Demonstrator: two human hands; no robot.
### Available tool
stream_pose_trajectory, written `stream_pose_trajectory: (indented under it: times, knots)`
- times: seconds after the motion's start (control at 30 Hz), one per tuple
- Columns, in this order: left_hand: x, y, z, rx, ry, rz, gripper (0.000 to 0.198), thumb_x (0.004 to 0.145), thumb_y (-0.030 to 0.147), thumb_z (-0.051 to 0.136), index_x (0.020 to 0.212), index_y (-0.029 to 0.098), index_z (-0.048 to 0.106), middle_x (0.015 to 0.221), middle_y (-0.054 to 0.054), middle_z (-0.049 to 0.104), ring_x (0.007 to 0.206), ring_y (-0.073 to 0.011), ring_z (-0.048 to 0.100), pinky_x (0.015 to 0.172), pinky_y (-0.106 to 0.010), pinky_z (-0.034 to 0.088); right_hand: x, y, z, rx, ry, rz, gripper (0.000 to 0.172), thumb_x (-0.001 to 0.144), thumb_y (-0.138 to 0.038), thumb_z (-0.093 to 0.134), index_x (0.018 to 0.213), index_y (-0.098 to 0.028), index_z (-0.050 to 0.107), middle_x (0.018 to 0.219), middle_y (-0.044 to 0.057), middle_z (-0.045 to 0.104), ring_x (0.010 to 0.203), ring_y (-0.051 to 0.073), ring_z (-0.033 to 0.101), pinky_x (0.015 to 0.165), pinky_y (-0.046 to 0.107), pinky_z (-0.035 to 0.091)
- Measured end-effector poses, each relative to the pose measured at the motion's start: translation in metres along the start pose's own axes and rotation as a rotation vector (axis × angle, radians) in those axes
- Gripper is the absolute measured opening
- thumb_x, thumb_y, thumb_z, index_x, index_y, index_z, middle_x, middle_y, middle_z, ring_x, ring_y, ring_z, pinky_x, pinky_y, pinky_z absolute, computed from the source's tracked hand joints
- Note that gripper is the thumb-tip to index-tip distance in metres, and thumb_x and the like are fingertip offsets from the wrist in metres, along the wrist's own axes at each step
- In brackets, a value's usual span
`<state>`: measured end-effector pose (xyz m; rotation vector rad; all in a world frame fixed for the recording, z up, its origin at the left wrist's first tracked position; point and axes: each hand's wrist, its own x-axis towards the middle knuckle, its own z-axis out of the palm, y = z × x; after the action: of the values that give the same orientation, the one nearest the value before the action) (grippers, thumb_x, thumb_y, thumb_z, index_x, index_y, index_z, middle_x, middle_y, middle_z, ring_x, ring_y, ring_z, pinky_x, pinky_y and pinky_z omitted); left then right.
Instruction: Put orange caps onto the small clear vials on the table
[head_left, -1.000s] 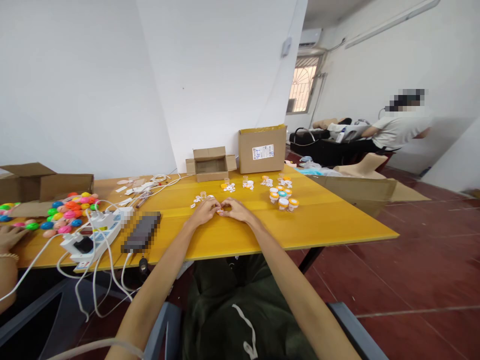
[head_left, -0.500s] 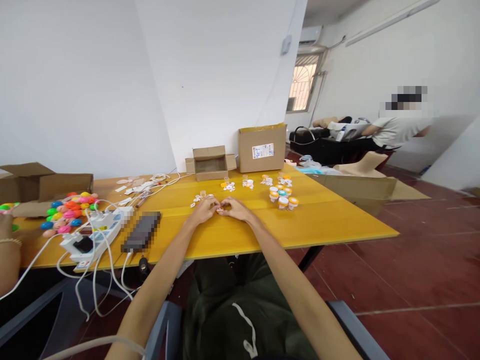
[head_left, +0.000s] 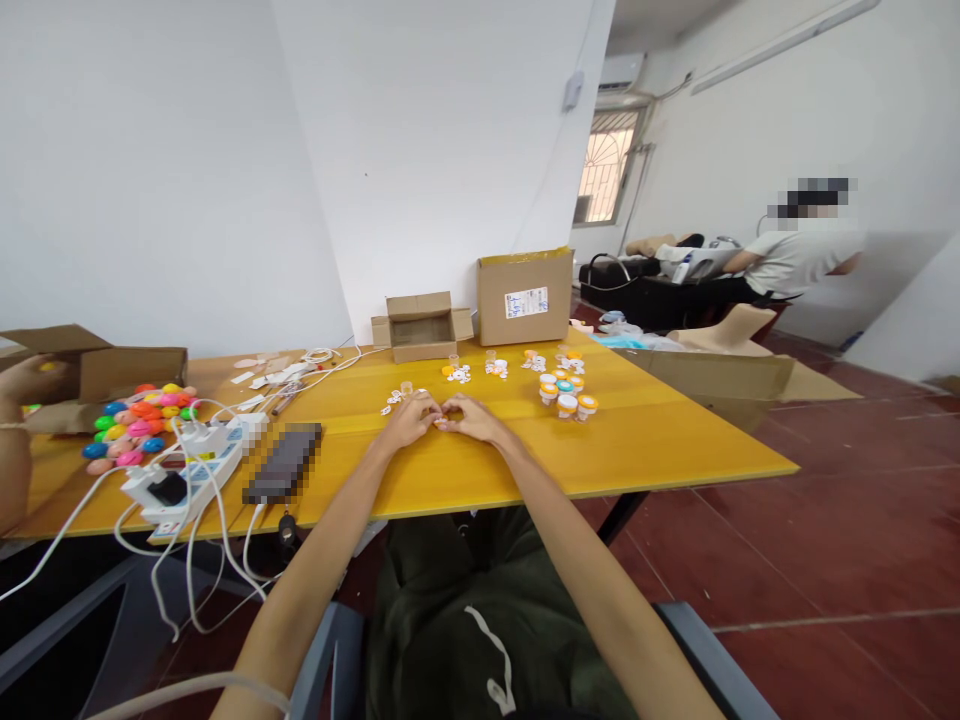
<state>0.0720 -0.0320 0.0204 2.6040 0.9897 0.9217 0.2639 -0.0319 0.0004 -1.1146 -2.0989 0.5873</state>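
Observation:
My left hand and my right hand meet over the table, fingertips together. Both are closed around a small orange piece, mostly covered by the fingers. A small clear cup stands just behind my left hand, with flat white pieces scattered beside it. Farther back lie more small heaps of white pieces, with clear cups and orange lids among them. To the right of my right hand stands a group of small lidded jars, their lids orange, white and teal.
An open cardboard box and a closed one stand at the back. On the left are a phone, a power strip with cables, and colourful plastic eggs. Another person's hand is over a box there.
My hands stay in nearly the same place, fingertips together. At the far left, the other person's hand has moved up and away to the cardboard box, with something yellow at its fingers.

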Motion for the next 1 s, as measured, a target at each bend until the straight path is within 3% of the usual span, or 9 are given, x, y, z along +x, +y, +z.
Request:
stream_pose_trajectory:
  times: [1.0]
  knots:
    - [-0.0008, -0.0008, 0.0001, 0.036, -0.03, 0.015, 0.014, 0.087, 0.018, 0.057, 0.081, 0.022, 0.069, 0.083, -0.004, 0.062, 0.086, -0.0204, 0.057, 0.085, -0.035, 0.047, 0.0004, 0.002, 0.0002, -0.005, 0.0, -0.022, 0.026, 0.072, -0.041, 0.076, 0.092, -0.025, 0.072, 0.095, 0.002, 0.068, 0.093, 0.022, 0.062, 0.086, 0.035, 0.048]
